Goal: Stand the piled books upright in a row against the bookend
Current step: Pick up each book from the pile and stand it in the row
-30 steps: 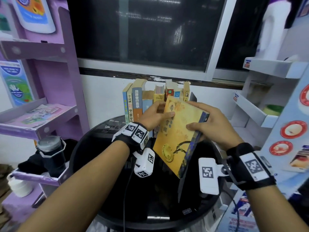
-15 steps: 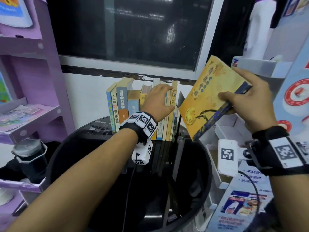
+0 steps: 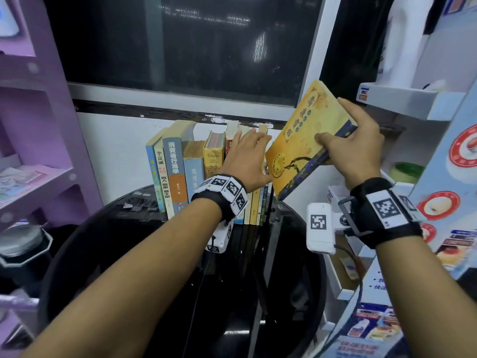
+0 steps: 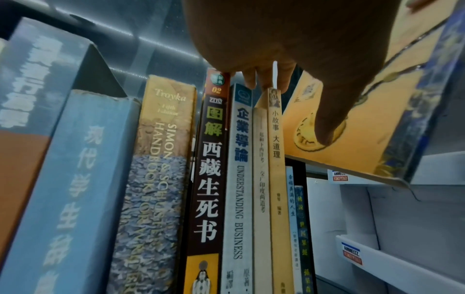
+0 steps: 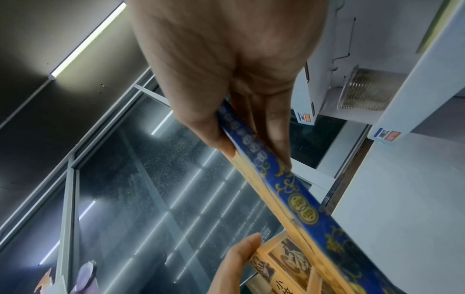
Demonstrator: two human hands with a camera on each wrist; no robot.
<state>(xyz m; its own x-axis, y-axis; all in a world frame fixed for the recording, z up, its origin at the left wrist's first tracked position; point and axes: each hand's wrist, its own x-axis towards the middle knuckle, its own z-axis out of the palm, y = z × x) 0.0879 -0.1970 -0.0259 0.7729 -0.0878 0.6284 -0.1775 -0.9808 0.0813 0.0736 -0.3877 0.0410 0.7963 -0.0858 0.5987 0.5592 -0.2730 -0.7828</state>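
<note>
Head view: right hand (image 3: 357, 144) pinches yellow book (image 3: 302, 140), tilted, in air just right of upright row of books (image 3: 196, 171) on black table (image 3: 154, 280).
L wrist: left hand (image 4: 264, 49) fingers straight, resting on row tops.
R wrist: thumb and fingers clamp blue spine (image 5: 271, 173).

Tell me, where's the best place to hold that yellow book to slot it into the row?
Probably at the blue spine, from its right side, as the right hand does: thumb on the cover, fingers behind. The yellow book hangs tilted, its lower end free to go in beside the row of books.
</note>
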